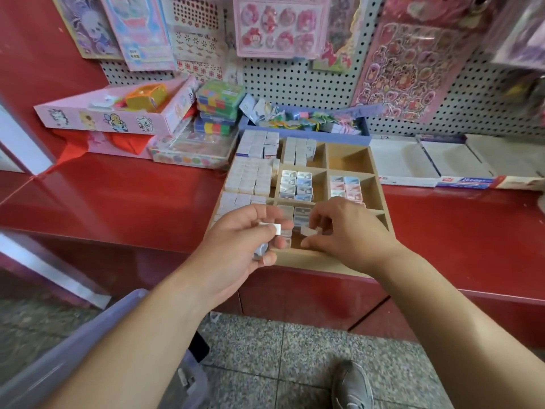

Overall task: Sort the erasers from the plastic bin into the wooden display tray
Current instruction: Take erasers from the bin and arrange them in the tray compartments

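Note:
The wooden display tray (379, 196) lies on the red counter, its compartments mostly packed with small white and pastel erasers (296, 184). My left hand (244, 246) hovers over the tray's near left corner and grips several small erasers, one white eraser (272, 227) sticking out between thumb and fingers. My right hand (342, 231) is over the near middle compartment and pinches a single white eraser (309, 230) just above it. The plastic bin (73, 343), translucent lavender, sits low at the bottom left, partly behind my left forearm.
A red counter (132, 196) holds a pink box (118, 113), stacked colourful cases (219, 107), a blue tray of trinkets (306, 121) and white empty display boxes (427, 160). Sticker sheets hang on the pegboard (295, 81). My grey shoe (351, 385) stands on the speckled floor.

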The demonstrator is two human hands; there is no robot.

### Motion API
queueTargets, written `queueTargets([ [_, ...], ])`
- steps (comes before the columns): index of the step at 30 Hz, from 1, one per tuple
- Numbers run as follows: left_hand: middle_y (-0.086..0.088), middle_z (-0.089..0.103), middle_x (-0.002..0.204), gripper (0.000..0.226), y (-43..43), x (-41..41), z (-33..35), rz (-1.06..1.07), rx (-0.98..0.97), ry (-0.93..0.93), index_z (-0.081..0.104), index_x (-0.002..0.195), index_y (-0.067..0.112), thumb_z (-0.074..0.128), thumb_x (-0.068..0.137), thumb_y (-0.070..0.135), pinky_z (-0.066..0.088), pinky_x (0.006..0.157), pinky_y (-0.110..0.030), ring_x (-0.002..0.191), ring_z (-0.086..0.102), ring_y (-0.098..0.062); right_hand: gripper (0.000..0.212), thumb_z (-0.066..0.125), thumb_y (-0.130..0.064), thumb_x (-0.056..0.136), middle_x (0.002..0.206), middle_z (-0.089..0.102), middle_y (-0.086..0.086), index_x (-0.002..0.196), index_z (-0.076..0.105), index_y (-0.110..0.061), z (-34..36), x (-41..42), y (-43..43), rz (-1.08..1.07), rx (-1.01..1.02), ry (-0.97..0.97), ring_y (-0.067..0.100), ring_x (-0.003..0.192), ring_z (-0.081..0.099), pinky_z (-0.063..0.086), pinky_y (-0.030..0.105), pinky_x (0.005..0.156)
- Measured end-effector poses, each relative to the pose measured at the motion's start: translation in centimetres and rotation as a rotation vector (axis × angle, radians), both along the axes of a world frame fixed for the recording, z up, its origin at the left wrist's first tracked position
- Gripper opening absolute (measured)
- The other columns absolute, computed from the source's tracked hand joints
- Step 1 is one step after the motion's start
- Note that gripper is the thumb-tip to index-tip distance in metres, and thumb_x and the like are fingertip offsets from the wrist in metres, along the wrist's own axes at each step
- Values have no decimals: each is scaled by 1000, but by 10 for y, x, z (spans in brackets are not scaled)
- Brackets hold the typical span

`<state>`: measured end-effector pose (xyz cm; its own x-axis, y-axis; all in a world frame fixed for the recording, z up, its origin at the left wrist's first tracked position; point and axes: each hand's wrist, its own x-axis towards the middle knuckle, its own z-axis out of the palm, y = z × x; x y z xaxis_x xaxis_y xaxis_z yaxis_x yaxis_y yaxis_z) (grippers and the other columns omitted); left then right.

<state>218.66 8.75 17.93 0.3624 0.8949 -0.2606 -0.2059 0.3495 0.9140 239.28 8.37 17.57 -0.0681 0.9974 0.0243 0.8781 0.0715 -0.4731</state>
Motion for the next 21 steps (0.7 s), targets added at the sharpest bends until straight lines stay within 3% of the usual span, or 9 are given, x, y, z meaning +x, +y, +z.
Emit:
queueTargets([
  [6,-16,75,111,28,2,0,-2,-11,8,60,68,104,1,46,97,-13,39,54,-24,73,65,-13,13,77,-38,86,71,62,-14,78,71,-29,-9,4,3,-5,-13,-2,3,68,57,39,19,58],
  [10,-12,76,110,35,3,-1,-3,-48,39,96,68,106,2,41,95,-17,40,54,-24,76,65,-13,11,76,-36,88,75,66,-15,80,76,-29,-10,3,4,45,-27,-55,4,70,59,49,24,64],
  [17,-3,75,117,34,5,-3,-3,-102,135,148,61,118,10,51,97,-14,40,54,-20,87,67,-16,9,74,-37,89,82,71,-15,85,80,-31,-9,-2,8,30,-40,-114,6,81,60,57,32,72],
  [21,-3,74,122,47,7,-6,-4,-117,160,155,58,132,13,52,96,-16,38,51,-19,95,70,-26,3,76,-28,88,84,71,-17,89,79,-29,1,5,2,21,-14,20,-1,76,62,47,14,66],
])
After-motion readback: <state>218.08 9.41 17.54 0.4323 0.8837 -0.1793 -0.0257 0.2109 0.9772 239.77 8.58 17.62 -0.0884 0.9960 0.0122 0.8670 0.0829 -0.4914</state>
